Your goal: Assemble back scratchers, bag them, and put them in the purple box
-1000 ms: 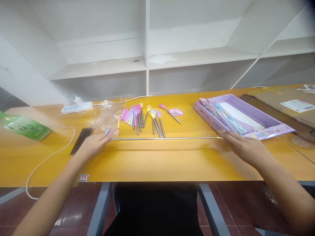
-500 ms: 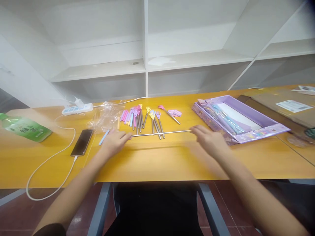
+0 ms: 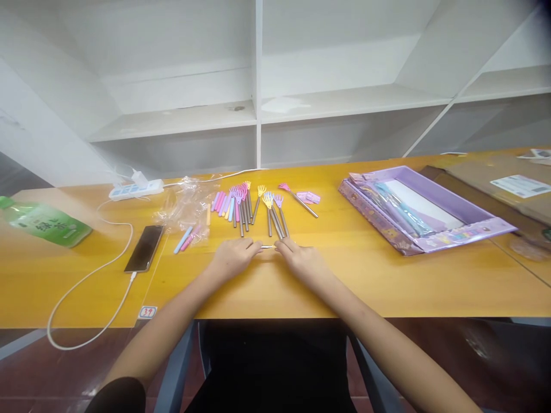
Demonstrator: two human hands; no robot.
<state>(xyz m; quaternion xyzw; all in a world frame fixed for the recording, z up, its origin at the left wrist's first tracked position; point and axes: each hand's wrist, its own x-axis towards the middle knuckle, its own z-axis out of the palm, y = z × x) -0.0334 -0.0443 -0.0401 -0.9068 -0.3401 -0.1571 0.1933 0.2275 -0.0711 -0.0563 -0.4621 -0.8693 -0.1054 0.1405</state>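
Close together near the table's front, my left hand (image 3: 236, 256) and my right hand (image 3: 297, 257) grip the two ends of a metal rod (image 3: 267, 247). Only a short length of it shows between the fingers, with a bit of yellow by my right fingertips. Just beyond lie several small claw-headed sticks (image 3: 278, 221) with metal shafts and yellow, pink and purple heads. One pink-headed stick (image 3: 305, 205) lies apart to the right. Short coloured tubes (image 3: 221, 203) are lined up at the left, and a blue tube (image 3: 183, 240) and a pink tube (image 3: 189, 238) lie nearer me.
Clear plastic wrap (image 3: 185, 203), a phone (image 3: 145, 248) on a white cable, a power strip (image 3: 135, 190) and a green bottle (image 3: 47, 222) are at the left. Pink cards (image 3: 308, 197), a purple box (image 3: 465, 215) and a cardboard box (image 3: 491, 178) are to the right.
My hands have come together from far apart, and the long rod between them now shows only a short length. The pink tube beside the blue one has come into view.
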